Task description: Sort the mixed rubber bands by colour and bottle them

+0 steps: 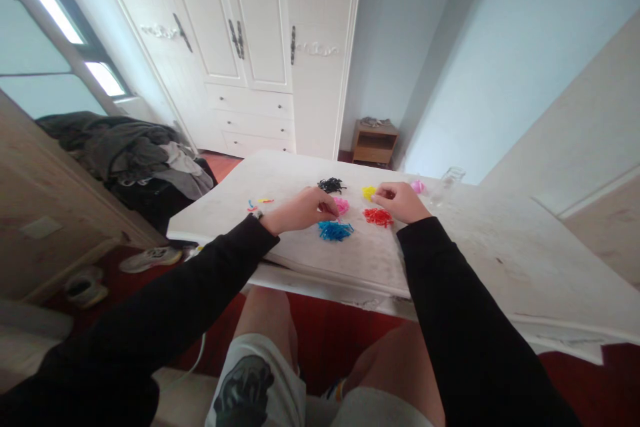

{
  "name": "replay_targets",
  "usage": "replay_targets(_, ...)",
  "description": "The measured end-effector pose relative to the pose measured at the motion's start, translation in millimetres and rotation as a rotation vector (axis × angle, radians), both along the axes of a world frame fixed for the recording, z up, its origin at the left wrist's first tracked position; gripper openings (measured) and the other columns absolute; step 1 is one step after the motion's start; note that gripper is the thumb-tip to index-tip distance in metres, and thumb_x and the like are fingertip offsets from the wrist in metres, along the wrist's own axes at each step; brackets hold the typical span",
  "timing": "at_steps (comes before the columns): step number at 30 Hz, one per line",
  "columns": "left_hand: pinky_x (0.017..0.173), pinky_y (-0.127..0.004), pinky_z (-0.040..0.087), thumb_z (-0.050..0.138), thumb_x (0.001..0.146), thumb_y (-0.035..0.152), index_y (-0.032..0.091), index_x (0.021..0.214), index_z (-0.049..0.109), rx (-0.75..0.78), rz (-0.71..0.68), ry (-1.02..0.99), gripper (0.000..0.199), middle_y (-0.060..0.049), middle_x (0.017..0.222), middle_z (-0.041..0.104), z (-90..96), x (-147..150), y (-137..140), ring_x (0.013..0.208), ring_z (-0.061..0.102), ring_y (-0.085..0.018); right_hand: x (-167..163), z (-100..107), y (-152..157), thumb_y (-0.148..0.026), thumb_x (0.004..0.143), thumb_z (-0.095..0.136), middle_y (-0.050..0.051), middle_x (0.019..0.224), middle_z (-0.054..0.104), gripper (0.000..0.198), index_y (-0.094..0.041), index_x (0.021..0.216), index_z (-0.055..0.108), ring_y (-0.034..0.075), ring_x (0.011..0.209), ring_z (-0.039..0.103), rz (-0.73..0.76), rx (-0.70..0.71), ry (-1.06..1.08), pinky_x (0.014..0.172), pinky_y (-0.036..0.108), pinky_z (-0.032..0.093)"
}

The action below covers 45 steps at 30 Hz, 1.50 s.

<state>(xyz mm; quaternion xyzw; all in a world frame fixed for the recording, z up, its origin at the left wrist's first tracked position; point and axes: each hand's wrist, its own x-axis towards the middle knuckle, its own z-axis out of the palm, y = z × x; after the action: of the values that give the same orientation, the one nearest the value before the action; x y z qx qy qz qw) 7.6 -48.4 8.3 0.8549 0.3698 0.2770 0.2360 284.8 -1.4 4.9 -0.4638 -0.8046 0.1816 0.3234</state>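
Loose, stringy: pink heap [342, 205] between black heap [332, 185] and blue heap [335, 231]; yellow heap [369, 193] just beyond red heap [378, 217].

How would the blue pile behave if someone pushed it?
The blue pile would probably spread rather than slide whole, looking loose and thin-stranded. It's likely light, given such slender bits. Ends jutting out suggest some may tangle and drag along.

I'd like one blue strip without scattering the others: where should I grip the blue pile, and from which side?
Probably pinch a loose strip end at the right edge of the blue pile, coming from the near right. Thin ends poke out there, and the left hand is by its far left side.
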Motion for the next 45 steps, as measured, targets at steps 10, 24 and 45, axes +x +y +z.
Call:
replay_targets(10,0.073,-0.025,0.053,0.074,0.082,0.020,0.013,0.082,0.080,-0.154,-0.028,-0.081,0.009,-0.006,0.083,0.079,2.4,-1,-4,0.077,0.070,-0.016,0,-1,1,-0.040,0.074,0.061,-0.001,0.056,0.050,0.026,-0.020,0.059,0.055,0.013,0.057,0.042,0.009,-0.006,-0.022,0.059,0.031,0.031)
replay_targets(24,0.068,-0.028,0.051,0.077,0.077,0.027,0.013,0.082,0.081,-0.081,0.407,-0.206,0.015,-0.008,0.079,0.080,-20.6,-13,41,0.074,0.071,-0.019,-1,0,-2,-0.040,0.074,0.060,-0.001,0.056,0.052,0.025,-0.020,0.059,0.056,0.014,0.057,0.044,-0.005,0.014,-0.041,0.059,0.031,0.032)
replay_targets(45,0.063,-0.028,0.045,0.072,0.070,0.039,0.017,0.075,0.077,-0.050,0.702,-0.002,0.023,-0.004,0.066,0.072,2.5,-151,22,0.065,0.063,-0.018,0,-2,4,-0.035,0.082,0.057,0.002,0.064,0.058,0.021,-0.020,0.068,0.058,0.016,0.063,0.049,-0.059,0.054,-0.022,0.063,0.032,0.034)
